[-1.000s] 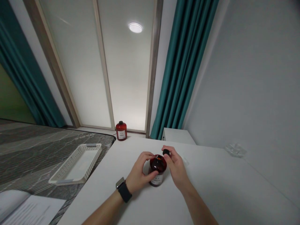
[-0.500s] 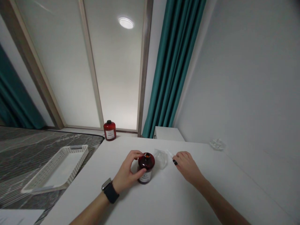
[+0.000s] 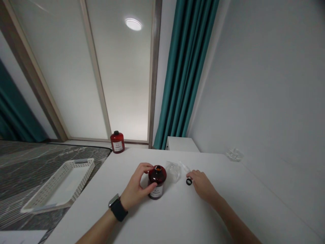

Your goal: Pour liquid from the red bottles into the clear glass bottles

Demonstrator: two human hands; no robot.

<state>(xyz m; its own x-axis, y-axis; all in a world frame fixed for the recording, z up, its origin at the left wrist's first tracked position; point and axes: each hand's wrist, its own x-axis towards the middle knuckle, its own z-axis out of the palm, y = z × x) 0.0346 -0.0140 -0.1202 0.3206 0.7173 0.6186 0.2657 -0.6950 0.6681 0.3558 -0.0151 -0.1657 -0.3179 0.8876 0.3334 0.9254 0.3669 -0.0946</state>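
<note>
left hand [image 3: 135,188] around left side of open bottle [image 3: 158,180]

Dim overall; round glare [image 3: 133,24] on frosted panel [image 3: 122,78]; soft shadows.

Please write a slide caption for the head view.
Left hand around an open red bottle, right hand at a black cap.

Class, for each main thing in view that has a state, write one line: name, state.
Dark red rounded bottle: upright, uncapped, held by the left hand
Round black cap: off, at the right hand, grip unclear
Clear plastic wrapper between the hands: crumpled
Red rounded bottle, far corner: upright, capped
White perforated plastic basket: upright
Teal fabric curtain: hanging in folds
Round white light: lit
</note>
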